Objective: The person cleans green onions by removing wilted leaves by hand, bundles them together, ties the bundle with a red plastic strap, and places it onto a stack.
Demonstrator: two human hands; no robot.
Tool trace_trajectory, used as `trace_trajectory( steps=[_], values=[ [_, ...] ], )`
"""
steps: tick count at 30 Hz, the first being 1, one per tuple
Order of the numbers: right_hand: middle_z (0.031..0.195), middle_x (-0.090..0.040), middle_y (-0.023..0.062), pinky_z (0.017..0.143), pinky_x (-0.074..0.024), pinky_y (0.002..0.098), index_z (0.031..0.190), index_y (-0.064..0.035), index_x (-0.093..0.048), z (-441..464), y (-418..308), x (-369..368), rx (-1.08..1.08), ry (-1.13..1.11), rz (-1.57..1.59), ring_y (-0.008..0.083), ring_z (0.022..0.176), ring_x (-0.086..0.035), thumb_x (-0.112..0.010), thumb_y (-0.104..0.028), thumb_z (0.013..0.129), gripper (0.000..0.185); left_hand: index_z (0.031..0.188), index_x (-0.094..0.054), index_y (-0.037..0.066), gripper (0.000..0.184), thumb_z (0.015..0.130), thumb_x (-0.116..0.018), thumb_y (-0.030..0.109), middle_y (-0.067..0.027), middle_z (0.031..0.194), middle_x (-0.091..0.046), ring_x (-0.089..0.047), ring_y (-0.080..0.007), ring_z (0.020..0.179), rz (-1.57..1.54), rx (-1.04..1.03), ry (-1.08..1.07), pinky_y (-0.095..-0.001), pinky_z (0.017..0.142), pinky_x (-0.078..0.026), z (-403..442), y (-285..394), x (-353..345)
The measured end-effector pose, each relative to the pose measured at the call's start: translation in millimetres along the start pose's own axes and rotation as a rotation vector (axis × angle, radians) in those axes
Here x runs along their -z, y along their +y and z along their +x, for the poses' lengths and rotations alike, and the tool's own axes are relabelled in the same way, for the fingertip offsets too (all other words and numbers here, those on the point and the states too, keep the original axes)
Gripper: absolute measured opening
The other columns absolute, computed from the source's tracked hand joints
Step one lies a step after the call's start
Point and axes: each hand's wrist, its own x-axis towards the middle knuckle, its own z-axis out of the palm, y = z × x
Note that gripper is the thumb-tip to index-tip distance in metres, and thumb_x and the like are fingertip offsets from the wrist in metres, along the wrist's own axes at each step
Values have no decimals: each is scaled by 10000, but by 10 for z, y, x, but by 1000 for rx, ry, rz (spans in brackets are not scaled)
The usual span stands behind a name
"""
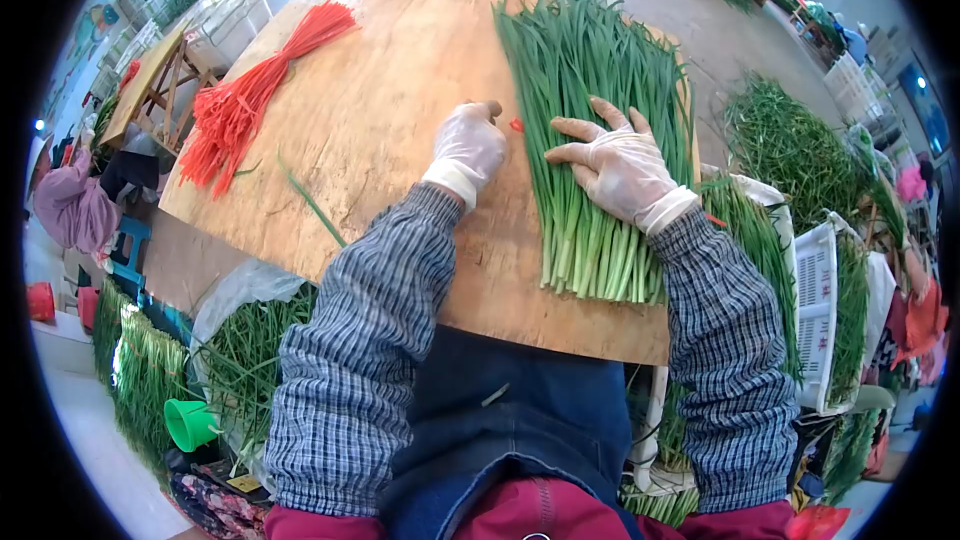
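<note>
A wide bunch of green leafy stalks (600, 70) lies on the right part of the wooden board (400, 70), pale stem ends toward me. My right hand (615, 160), in a whitish glove, rests on the stalks with its fingers spread. Just left of the bunch, my gloved left hand (468, 148) is curled over the board; what its fingers hold, if anything, is hidden. A small red piece (517, 125) shows between the hand and the leaves. At the board's upper left lies a bundle of red ties (265, 80). A loose green leaf (312, 202) lies below it.
Crates (815, 310) and heaps of greens (790, 140) stand at the right. More greens (150, 390) and a green cup (190, 425) are at the lower left. A person in pale purple (75, 202) is at the far left, beside a blue stool (130, 245).
</note>
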Motion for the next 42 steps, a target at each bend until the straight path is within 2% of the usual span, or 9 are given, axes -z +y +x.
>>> trace_trajectory(
  steps=[4, 7, 13, 16, 22, 28, 34, 37, 42],
  values=[
    [1256, -492, -60, 1016, -187, 549, 959, -293, -654, -15, 18, -14, 4, 36, 21, 294, 1257, -315, -524, -213, 784, 232, 925, -646, 85, 213, 740, -549, 125, -153, 966, -608, -581, -311, 898, 90, 31, -179, -347, 778, -451, 133, 35, -138],
    [1263, -484, -82, 1040, -146, 484, 984, -303, -636, -24, 16, -4, -4, 31, 32, 271, 1263, -302, -552, -186, 776, 253, 896, -631, 63, 185, 734, -564, 119, -151, 888, -616, -598, -268, 838, 104, -6, -144, -327, 737, -460, 122, 18, -201],
    [1250, -497, -82, 1041, -152, 476, 969, -296, -647, -39, 28, 2, -15, 52, 69, 265, 1260, -307, -570, -172, 764, 251, 770, -609, 10, 101, 683, -614, 60, -44, 689, -578, -529, -118, 642, -528, 221, -231, -233, 604, -432, 105, -29, -237],
    [1250, -495, -77, 1027, -183, 531, 955, -297, -656, -39, 55, -21, -6, 62, 72, 278, 1259, -312, -529, -214, 786, 227, 743, -607, 10, 106, 644, -627, 44, -14, 662, -559, -511, -108, 628, -652, 325, -362, -222, 577, -412, 83, 71, -55],
    [1246, -498, -80, 1027, -184, 533, 954, -296, -658, -45, 78, -18, -13, 49, 66, 278, 1258, -316, -532, -216, 787, 224, 738, -608, 13, 122, 627, -612, 64, -19, 621, -547, -494, -100, 581, -381, 306, -589, -229, 533, -396, 75, -43, 132],
    [1230, -512, -72, 1018, -200, 538, 952, -289, -660, -24, 62, -33, -1, 68, 66, 284, 1250, -329, -533, -218, 786, 220, 778, -574, 25, 118, 666, -587, 59, 11, 567, -478, -421, -83, 473, -633, 571, -507, -226, 448, -342, -166, 167, 306],
    [1230, -512, -61, 1026, -173, 480, 1017, -251, -634, 12, -28, 80, -4, 19, 55, 262, 1252, -320, -576, -222, 784, 241, 757, -547, 26, 56, 722, -555, 70, 48, 548, -367, -290, -51, 417, -911, 615, -425, -230, 393, -219, -139, 288, 245],
    [1253, -492, -22, 985, -220, 572, 1021, -184, -637, 23, 25, 82, 31, 110, 99, 293, 1224, -362, -538, -257, 791, 261, 738, -535, 26, 56, 741, -537, 82, 42, 547, -366, -296, -57, 419, -930, 631, -435, -228, 395, -228, -108, 456, 193],
    [1264, -484, 16, 991, -239, 530, 1140, -142, -557, -14, 178, 190, 38, 203, 124, 282, 1208, -383, -548, -341, 814, 382, 742, -536, 18, 82, 756, -521, 98, 35, 553, -366, -299, -67, 421, -931, 635, -423, -237, 392, -242, -120, 536, 148]
  ],
)
